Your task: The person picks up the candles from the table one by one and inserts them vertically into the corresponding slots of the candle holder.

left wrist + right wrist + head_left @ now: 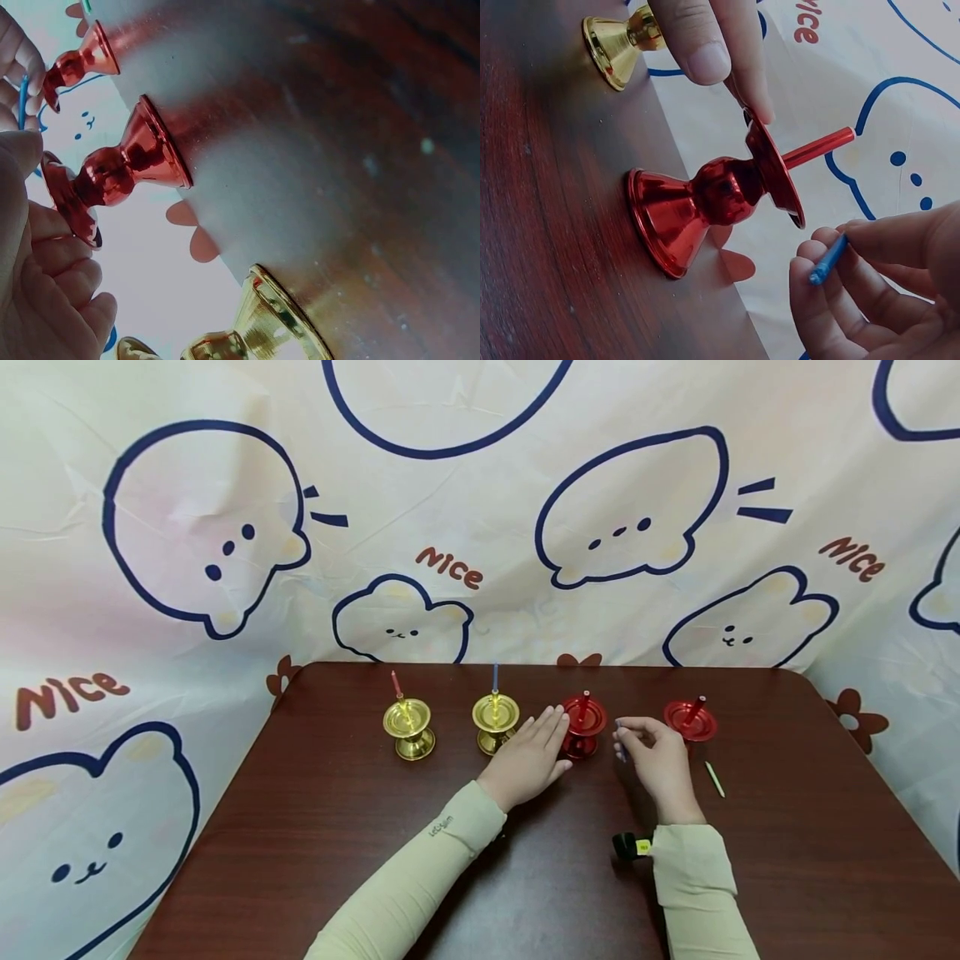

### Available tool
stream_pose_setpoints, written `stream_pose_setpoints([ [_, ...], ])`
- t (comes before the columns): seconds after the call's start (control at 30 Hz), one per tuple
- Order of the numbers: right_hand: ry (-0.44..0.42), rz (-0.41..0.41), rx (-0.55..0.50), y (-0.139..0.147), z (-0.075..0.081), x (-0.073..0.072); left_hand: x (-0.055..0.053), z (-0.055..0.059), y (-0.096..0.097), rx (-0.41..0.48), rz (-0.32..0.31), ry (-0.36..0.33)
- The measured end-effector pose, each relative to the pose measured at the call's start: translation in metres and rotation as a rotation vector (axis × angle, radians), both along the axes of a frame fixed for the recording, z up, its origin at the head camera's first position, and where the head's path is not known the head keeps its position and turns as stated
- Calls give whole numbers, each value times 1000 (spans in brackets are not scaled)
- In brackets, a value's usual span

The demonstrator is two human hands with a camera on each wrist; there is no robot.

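My right hand (663, 768) pinches a small blue candle (829, 259) between thumb and fingertips, just right of the middle red candle holder (585, 717). That holder stands upright on the table, a bare red tube (821, 148) rising from its dish. With fingers straight, my left hand (527, 758) touches the left edge of the same dish; in the right wrist view its fingertips (756, 105) are right at the rim. Beside the left hand stands a gold candle holder (495, 714) bearing a blue candle (495, 678).
Another gold holder (407, 718) with a red candle (396, 683) stands at far left. A second red holder (692, 722) is behind the right hand. A light green candle (715, 779) lies on the brown table (315, 835). A printed cloth (495, 510) hangs behind.
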State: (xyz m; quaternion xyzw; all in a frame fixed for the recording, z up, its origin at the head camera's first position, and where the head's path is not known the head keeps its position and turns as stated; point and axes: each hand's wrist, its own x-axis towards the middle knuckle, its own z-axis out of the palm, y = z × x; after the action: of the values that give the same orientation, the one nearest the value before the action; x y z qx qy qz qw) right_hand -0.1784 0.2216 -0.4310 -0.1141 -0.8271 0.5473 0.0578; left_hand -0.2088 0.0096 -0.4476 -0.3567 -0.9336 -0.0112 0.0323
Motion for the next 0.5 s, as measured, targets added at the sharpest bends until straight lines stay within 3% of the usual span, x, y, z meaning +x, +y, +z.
stream_pose_setpoints([
  [0.5,103,-14,0,-14,-1,-1,0,-1,0,3,-2,15],
])
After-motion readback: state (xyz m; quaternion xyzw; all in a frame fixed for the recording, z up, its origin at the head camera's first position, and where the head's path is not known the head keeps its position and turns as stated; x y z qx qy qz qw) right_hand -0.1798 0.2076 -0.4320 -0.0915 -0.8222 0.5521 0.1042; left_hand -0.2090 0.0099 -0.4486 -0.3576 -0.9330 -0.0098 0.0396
